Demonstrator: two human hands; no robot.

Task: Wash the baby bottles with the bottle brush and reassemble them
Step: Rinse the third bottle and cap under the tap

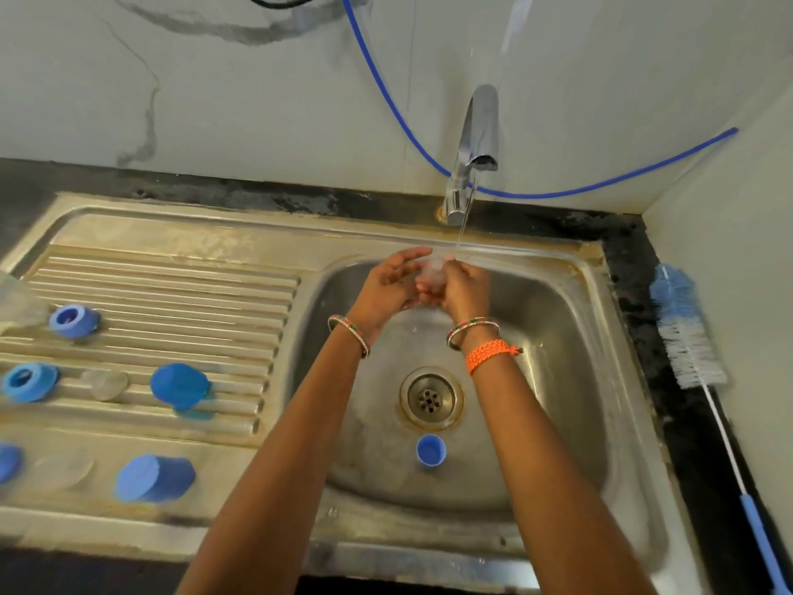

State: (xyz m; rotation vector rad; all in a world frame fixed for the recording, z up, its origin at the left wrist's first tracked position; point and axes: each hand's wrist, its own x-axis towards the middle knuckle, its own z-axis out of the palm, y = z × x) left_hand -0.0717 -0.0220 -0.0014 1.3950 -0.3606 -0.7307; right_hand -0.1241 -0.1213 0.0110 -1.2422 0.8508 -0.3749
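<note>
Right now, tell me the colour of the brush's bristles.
Blue at the tip, white below, on the brush; head view.

Sink basin [558, 337] open around drain – small blue cap [431, 451] lies there, tap [474, 152] overhangs behind

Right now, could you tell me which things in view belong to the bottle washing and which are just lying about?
Job: clear teat held by both hands, left hand, right hand; running tap; bottle brush; blue caps and rings on the drainer; blue cap in the sink.

Lying about: blue hose.
</note>
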